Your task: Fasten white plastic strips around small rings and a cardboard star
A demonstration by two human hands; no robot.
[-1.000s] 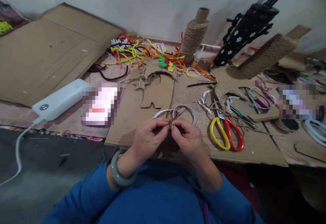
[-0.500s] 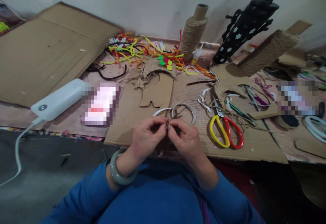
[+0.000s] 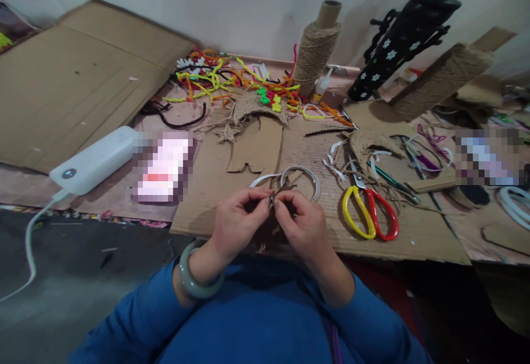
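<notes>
My left hand (image 3: pixel 236 217) and my right hand (image 3: pixel 302 223) meet over the front edge of the cardboard sheet. Both are closed, thumb against forefinger, pinching a small piece of brown twine (image 3: pixel 285 188); its shape is mostly hidden by my fingers. Just behind them lies a coil of white strip (image 3: pixel 318 184). Farther back, a twine-wrapped crescent (image 3: pixel 248 105) with green, red and yellow flowers rests by a twine star (image 3: pixel 226 133) and a cut cardboard piece (image 3: pixel 256 148). Scissors (image 3: pixel 375 215) with one yellow and one red handle lie right of my right hand.
Coloured pipe cleaners (image 3: pixel 215 79) are heaped at the back, near an upright twine roll (image 3: pixel 317 43) and a glue bottle (image 3: pixel 321 88). Another twine roll (image 3: pixel 445 82) leans at right beside a black flowered holder (image 3: pixel 397 49). A phone (image 3: pixel 163 168) and white power bank (image 3: pixel 95 159) lie left.
My fingers shift slightly on the twine, and a little more of it shows above my right fingertips. The view has moved a little; the things on the table stay put.
</notes>
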